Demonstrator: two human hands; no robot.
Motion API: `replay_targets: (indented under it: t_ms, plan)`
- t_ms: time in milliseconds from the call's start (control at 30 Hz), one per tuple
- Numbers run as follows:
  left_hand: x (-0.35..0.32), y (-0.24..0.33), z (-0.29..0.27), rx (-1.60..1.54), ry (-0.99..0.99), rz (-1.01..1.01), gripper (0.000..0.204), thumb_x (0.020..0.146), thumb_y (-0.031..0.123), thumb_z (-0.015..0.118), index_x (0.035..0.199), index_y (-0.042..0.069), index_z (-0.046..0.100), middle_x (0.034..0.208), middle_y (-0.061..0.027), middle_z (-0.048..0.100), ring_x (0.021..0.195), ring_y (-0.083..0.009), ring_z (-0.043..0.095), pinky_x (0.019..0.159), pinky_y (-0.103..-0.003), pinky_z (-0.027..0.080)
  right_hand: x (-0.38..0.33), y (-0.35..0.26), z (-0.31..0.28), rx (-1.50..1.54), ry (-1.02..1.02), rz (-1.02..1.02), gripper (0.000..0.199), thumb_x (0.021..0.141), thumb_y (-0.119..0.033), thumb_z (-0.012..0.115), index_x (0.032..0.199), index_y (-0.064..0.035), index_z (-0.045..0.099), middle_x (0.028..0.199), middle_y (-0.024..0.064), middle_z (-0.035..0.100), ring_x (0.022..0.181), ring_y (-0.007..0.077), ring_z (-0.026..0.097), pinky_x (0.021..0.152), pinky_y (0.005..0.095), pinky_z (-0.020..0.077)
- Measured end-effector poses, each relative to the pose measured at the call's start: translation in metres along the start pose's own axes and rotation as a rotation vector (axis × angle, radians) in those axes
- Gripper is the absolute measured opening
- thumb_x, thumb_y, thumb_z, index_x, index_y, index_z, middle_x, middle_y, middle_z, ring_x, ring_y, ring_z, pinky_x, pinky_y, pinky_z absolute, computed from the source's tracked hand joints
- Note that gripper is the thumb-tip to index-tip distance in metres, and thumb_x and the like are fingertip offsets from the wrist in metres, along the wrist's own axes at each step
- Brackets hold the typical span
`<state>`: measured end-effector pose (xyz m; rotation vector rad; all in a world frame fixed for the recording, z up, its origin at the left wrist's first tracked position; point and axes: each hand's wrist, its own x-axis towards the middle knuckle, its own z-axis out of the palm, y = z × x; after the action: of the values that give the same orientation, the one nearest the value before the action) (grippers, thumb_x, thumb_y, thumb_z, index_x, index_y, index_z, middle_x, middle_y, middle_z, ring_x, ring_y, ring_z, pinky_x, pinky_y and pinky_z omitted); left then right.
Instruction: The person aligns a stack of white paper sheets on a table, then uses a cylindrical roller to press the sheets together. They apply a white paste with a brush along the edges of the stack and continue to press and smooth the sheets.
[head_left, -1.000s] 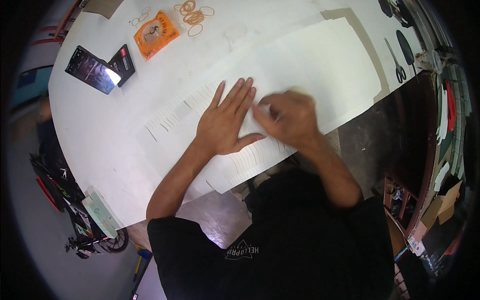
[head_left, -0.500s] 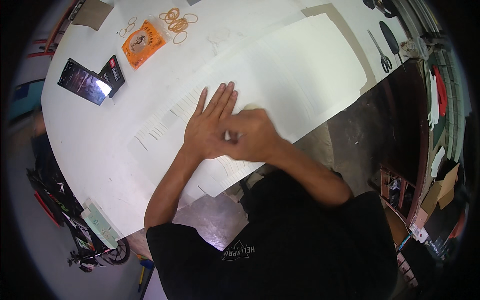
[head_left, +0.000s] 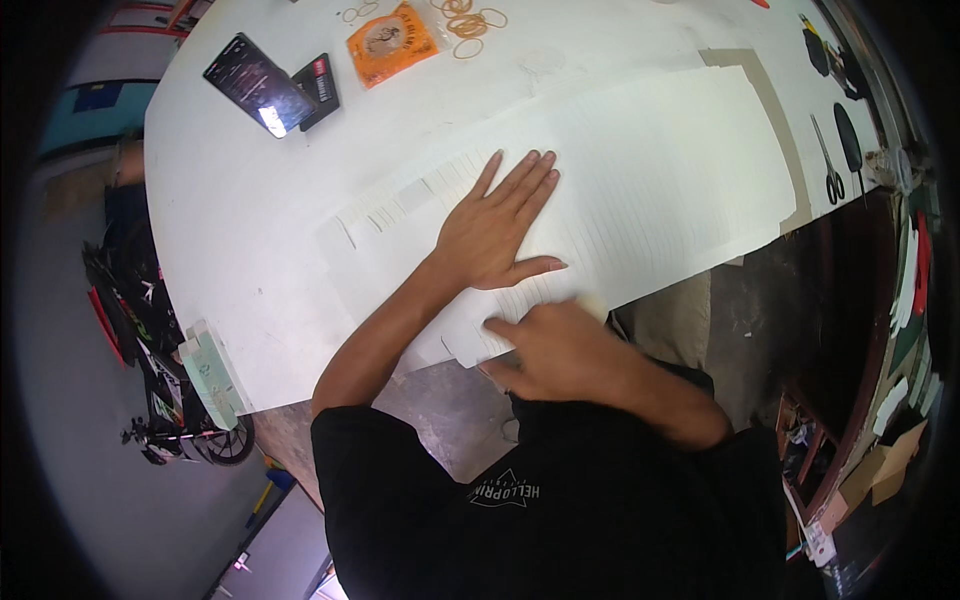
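Observation:
A large white sheet (head_left: 680, 140) lies across the table, marked with many fine parallel lines or slits. Spread flat on it, my left hand (head_left: 497, 222) presses down with its fingers stretched and holds nothing. My right hand (head_left: 560, 345) is at the sheet's near edge, curled, its thumb and forefinger a little apart. A pale object (head_left: 596, 304) shows at the back of that hand; its kind is hidden and the hand is slightly blurred. Short strips or cuts (head_left: 385, 215) line the sheet's left part.
On the white table (head_left: 240, 270) are a phone (head_left: 258, 88) leaning on a small black box (head_left: 320, 95), an orange packet (head_left: 390, 45) and rubber bands (head_left: 465, 22). Scissors (head_left: 828, 165) and a dark blade-shaped tool (head_left: 848, 140) lie at the right. A pale green box (head_left: 210, 375) stands by the left edge.
My right hand has moved from beside my left hand toward the sheet's near edge. My left hand stays flat on the sheet. The whole view has shifted.

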<state>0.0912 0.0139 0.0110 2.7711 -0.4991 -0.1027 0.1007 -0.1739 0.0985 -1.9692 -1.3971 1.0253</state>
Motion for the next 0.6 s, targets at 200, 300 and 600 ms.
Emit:
replay_targets:
  t_ms: [200, 300, 600]
  plan:
    - [0.005, 0.001, 0.002, 0.055, -0.004, 0.020, 0.108, 0.094, 0.075, 0.050, 0.161, -0.007, 0.027, 0.170, -0.0245, 0.025, 0.160, -0.0375, 0.021, 0.130, -0.056, 0.009, 0.018, -0.004, 0.052, -0.097, -0.011, 0.027, 0.033, 0.091, -0.032, 0.074, 0.102, -0.0010, 0.074, 0.084, 0.0161, 0.074, 0.080, 0.0334, 0.076, 0.068, 0.0451, 0.0588]
    - [0.001, -0.005, 0.004, 0.012, 0.041, 0.036, 0.107, 0.095, 0.075, 0.049, 0.162, -0.006, 0.027, 0.170, -0.0238, 0.025, 0.160, -0.0368, 0.021, 0.130, -0.055, 0.009, 0.023, 0.000, 0.053, -0.134, -0.013, -0.037, 0.030, 0.090, -0.034, 0.076, 0.093, -0.0042, 0.077, 0.089, 0.0144, 0.076, 0.087, 0.0308, 0.077, 0.072, 0.0434, 0.0593]
    - [-0.046, 0.027, -0.037, -0.093, 0.186, -0.281, 0.033, 0.090, 0.027, 0.078, 0.106, 0.000, 0.069, 0.103, -0.0187, 0.071, 0.097, -0.0398, 0.066, 0.091, -0.050, 0.049, 0.030, 0.000, 0.067, -0.109, -0.062, 0.014, 0.019, 0.088, -0.012, 0.065, 0.095, -0.0051, 0.081, 0.099, 0.0150, 0.079, 0.091, 0.0312, 0.078, 0.070, 0.0444, 0.0599]
